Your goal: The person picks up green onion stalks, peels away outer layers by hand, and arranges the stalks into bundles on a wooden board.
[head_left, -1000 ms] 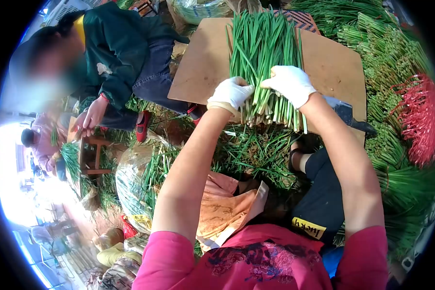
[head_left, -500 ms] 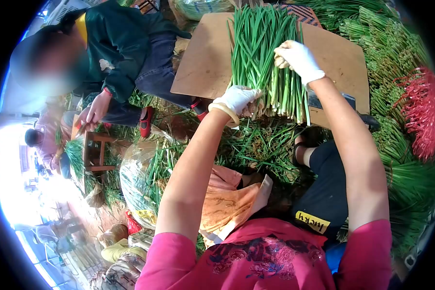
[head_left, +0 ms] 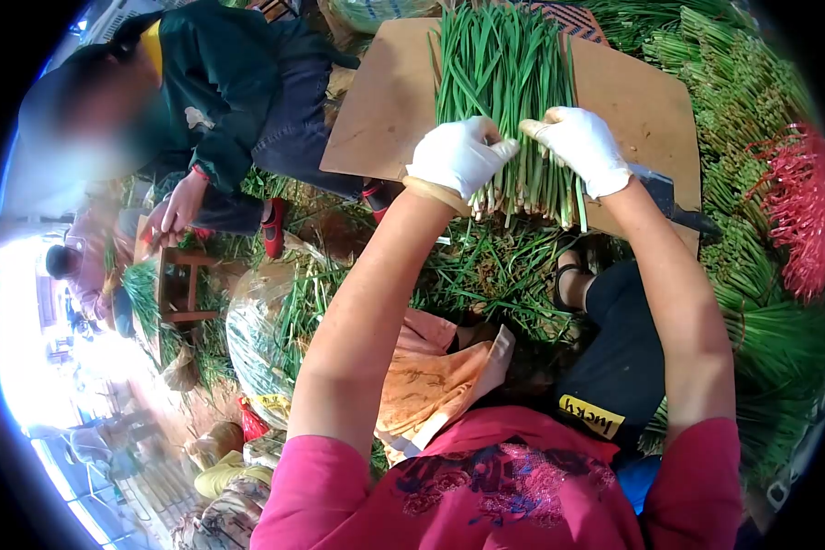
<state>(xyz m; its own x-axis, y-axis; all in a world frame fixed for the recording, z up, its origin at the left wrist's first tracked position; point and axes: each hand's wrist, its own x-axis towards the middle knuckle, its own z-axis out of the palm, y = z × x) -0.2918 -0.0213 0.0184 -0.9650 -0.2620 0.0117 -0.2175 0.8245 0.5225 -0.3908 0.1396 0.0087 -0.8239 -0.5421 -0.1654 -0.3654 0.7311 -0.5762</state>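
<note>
A thick bunch of garlic chives (head_left: 504, 69) lies across a brown board (head_left: 376, 101), leaves pointing away and pale stalk ends toward me. My left hand (head_left: 460, 156), in a white glove with a pale band at the wrist, is closed at the bunch's left side. Also gloved in white, my right hand (head_left: 577, 147) has its fingers curled on the stalks to the right. The two thumbs nearly meet over the lower stalks, and some fingertips are hidden. Beside my right wrist, a broad-bladed knife (head_left: 655, 190) rests on the board, its dark handle past the edge.
Heaps of green stalks (head_left: 724, 119) line the right, with red ties (head_left: 802, 211) on them. Loose trimmings (head_left: 495, 275) cover the ground below the board. At left a co-worker in a dark green top (head_left: 220, 73) sits near a small wooden stool (head_left: 185, 286).
My left hand has moved up from the stalk ends onto the bunch's side. My right hand has come down and slightly right, bringing both hands close together.
</note>
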